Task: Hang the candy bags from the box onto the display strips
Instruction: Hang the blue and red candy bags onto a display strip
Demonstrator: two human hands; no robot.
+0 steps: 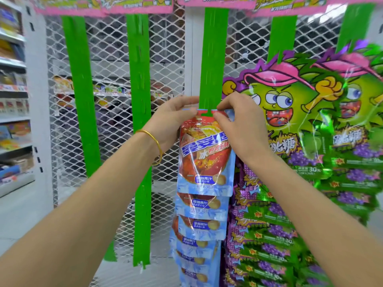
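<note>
Both forearms reach up from the bottom edge of the head view, the left one wearing a gold bangle (155, 146) at the wrist. Left hand (172, 119) pinches the top left corner of a red and blue bag (205, 158), thumb and fingertips closed on its upper seam. Right hand (238, 125) pinches the top right corner of the same bag in the same way. The bag hangs upright against the middle strip (213, 59), with its top edge lying across the strip and a bit of green showing through the slot in its header. Below it, on the same strip, more bags (199, 222) of that kind hang in an overlapping column. Just to the right, green and purple bags (290, 121) with a cartoon face fill two further strips. Two bare strips (141, 100) hang to the left in front of white mesh (109, 79). Pink header cards (134, 5) run along the top. Blurred shelves (12, 90) of goods stand at the far left.
</note>
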